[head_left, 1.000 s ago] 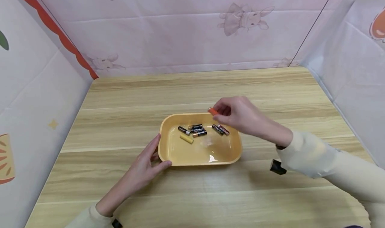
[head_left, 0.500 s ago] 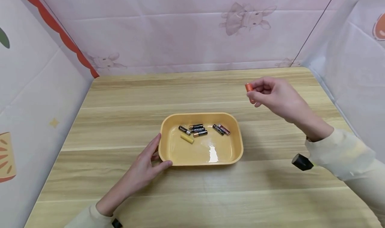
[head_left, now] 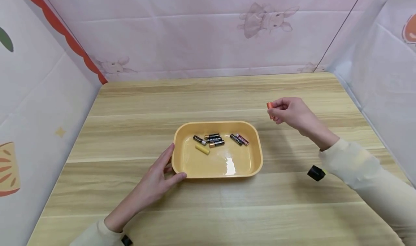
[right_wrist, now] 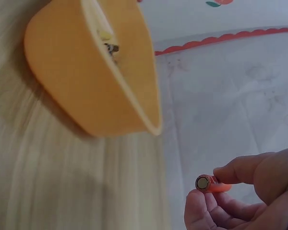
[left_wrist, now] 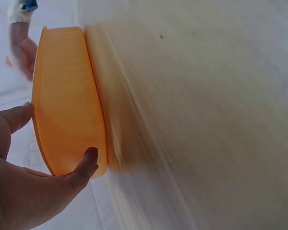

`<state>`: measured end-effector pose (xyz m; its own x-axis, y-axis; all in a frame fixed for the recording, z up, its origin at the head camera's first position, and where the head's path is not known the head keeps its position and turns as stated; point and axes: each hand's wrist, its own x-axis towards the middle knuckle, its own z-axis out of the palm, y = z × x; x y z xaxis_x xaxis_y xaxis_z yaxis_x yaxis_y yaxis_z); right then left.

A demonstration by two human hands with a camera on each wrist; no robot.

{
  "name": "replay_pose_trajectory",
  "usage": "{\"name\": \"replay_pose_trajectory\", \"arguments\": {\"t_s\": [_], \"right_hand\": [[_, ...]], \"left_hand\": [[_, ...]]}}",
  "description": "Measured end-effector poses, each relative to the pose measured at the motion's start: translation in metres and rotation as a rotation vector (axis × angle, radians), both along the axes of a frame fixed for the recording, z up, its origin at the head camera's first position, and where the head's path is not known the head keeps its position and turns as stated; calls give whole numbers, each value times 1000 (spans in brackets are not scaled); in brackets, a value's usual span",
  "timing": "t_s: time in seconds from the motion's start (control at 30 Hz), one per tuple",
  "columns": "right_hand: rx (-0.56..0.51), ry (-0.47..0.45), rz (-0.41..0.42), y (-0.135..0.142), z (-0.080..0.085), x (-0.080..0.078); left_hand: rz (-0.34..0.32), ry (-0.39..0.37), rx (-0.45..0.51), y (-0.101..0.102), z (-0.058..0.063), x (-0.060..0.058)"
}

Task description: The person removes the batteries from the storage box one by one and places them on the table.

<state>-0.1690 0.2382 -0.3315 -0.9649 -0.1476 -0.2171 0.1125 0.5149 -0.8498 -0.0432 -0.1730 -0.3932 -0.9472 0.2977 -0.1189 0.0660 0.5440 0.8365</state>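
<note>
An orange battery (head_left: 270,110) is pinched between thumb and fingers of my right hand (head_left: 290,112), held in the air to the right of a yellow plastic basin (head_left: 217,176). Its flat metal end faces the camera in the right wrist view. My left hand (head_left: 159,177) grips the basin's near left corner, thumb at the front rim and fingers against the left end. Inside lie several dark batteries (head_left: 216,144), a yellow battery (head_left: 202,149) and, toward the right, a dark red battery (head_left: 242,139) beside a black one (head_left: 235,140).
The basin stands on a light wood-grain table (head_left: 208,210). A pink printed cloth wall (head_left: 195,44) rises behind it, with pale side walls to the left and right. Black wrist devices (head_left: 316,173) hang at both sleeves.
My right hand carried the orange battery from over the basin's back rim to the right, and then lowered slightly toward the table. The left hand and basin stayed in place.
</note>
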Motion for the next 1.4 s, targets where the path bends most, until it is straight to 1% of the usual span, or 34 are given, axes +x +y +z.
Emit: {"name": "replay_pose_trajectory", "arguments": {"t_s": [0.13,0.27,0.4,0.57,0.73,0.93,1.2,1.4], "right_hand": [[-12,-48,-4,-1,-20,-5],[-14,-76,-7,-4,-39,-8],[36,-77,-9,-9,-51,-9],[94,-76,3,-14,-61,-12],[143,-68,14,-18,-66,-14],[196,-59,41,-20,-65,-17],[203,-84,51,-20,-65,-20],[242,-82,64,-19,-64,-20]], "left_hand": [[-3,0,5,0,0,-1],[-1,0,5,0,-1,0],[-2,5,16,0,-2,0],[-7,6,27,0,-1,1],[-9,0,24,1,-1,1],[-2,1,10,0,-1,2],[-6,6,25,0,-1,2],[-4,5,22,0,-1,3]]}}
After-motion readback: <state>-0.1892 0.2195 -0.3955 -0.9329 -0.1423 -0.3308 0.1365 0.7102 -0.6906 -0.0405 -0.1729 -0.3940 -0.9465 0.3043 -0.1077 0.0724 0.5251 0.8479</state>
